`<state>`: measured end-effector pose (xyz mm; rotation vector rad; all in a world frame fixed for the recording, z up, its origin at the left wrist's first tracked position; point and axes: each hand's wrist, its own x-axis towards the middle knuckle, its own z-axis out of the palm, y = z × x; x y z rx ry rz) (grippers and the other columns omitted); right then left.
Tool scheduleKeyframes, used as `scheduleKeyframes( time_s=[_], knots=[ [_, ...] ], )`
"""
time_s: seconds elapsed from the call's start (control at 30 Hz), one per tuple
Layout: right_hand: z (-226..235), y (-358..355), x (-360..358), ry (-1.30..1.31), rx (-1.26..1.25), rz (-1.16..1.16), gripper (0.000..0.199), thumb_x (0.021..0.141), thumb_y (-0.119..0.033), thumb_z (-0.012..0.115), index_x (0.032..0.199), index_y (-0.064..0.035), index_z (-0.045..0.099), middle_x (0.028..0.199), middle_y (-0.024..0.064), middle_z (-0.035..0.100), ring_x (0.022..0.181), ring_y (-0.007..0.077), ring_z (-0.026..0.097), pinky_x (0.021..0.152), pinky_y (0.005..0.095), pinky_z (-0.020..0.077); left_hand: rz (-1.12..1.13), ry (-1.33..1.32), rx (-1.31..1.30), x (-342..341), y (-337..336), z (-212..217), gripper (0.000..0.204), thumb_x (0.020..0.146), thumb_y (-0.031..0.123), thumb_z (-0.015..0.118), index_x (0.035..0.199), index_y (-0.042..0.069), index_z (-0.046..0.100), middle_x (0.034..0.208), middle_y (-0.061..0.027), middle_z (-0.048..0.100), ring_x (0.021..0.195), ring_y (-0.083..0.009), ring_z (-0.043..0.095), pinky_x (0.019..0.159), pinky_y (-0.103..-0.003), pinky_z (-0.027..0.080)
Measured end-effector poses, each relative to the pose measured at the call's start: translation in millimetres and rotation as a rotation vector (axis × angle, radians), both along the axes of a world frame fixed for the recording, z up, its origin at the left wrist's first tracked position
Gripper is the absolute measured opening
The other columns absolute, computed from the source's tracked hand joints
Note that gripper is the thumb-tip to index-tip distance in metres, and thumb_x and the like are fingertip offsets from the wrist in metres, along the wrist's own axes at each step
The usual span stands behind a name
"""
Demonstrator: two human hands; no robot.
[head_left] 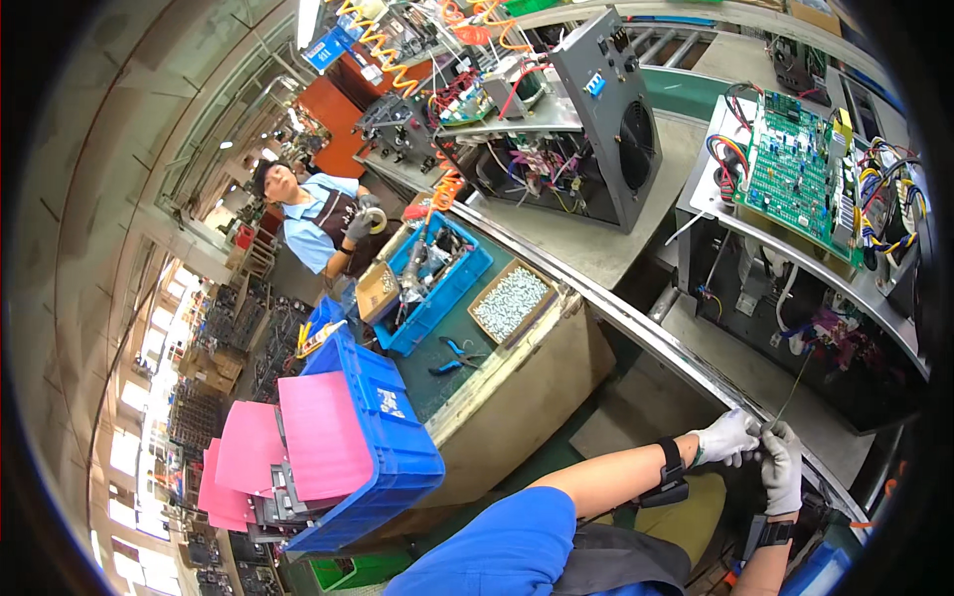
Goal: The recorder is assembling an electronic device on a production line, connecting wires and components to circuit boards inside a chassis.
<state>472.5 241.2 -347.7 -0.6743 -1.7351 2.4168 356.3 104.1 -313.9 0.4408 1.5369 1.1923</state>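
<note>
White-gloved left hand (pixel 727 438) and white-gloved right hand (pixel 782 467) meet at a thin yellowish wire (pixel 791 395).
The right is pinched on the wire's lower part, beside an open dark-metal machine (pixel 740 290) topped by a green circuit board (pixel 792 179); the left's fingers are curled, their grip unclear.

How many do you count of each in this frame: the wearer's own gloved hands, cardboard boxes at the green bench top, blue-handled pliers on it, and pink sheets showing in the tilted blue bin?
Gloved hands: 2 (left hand, right hand)
Cardboard boxes: 2 (larger box, smaller box)
Pliers: 1
Pink sheets: 3
Total: 8
</note>
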Motion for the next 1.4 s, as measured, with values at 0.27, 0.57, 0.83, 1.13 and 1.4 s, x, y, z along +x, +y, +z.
scheduleKeyframes(
  time_s=[0.27,0.57,0.83,1.13,1.4],
  knots=[
    [74,2,-2,-0.214,0.187,0.153,0.038,0.092,-0.026,0.061,0.118,0.0025,0.059,0.088,0.0024,0.065,0.071,0.0086,0.058,0.063,0.0222,0.0467,-0.152,-0.182,0.200,-8,1,-8,0.018,0.093,0.015,0.059,0.108,0.006,0.063,0.084,-0.0028,0.070,0.058,-0.0054,0.055,0.049,-0.019,0.044],
    [-8,105,1,-0.393,1.025,-0.335,0.023,0.088,-0.022,0.063,0.099,-0.0023,0.064,0.083,0.0223,0.064,0.080,0.0384,0.064,0.069,0.0439,0.0502,0.010,1.375,0.076,-85,6,-67,0.019,0.085,0.022,0.062,0.090,0.005,0.067,0.087,-0.0154,0.068,0.079,-0.0342,0.065,0.074,-0.044,0.052],
    [-5,129,-14,-0.283,1.141,-0.497,0.015,0.086,-0.009,0.065,0.101,-0.0048,0.064,0.082,0.0139,0.066,0.073,0.0268,0.065,0.066,0.0341,0.0496,0.123,1.383,0.073,-80,16,-75,0.009,0.079,0.016,0.067,0.081,0.008,0.064,0.078,-0.0123,0.065,0.072,-0.0319,0.063,0.069,-0.042,0.051],
    [-11,132,-12,-0.370,1.227,-0.320,0.015,0.087,-0.012,0.064,0.100,-0.0059,0.065,0.086,0.0143,0.067,0.076,0.0269,0.066,0.067,0.0359,0.0500,0.117,1.423,0.087,-81,16,-75,0.009,0.079,0.015,0.067,0.084,0.008,0.064,0.080,-0.0120,0.065,0.071,-0.0327,0.062,0.067,-0.042,0.050],
    [-5,131,-15,-0.412,1.233,-0.292,0.018,0.087,-0.022,0.062,0.100,-0.0090,0.064,0.093,0.0178,0.065,0.087,0.0382,0.063,0.072,0.0446,0.0505,0.075,1.406,0.080,-82,16,-72,0.010,0.079,0.013,0.067,0.087,0.007,0.064,0.083,-0.0125,0.066,0.074,-0.0339,0.063,0.068,-0.043,0.050]
  ],
)
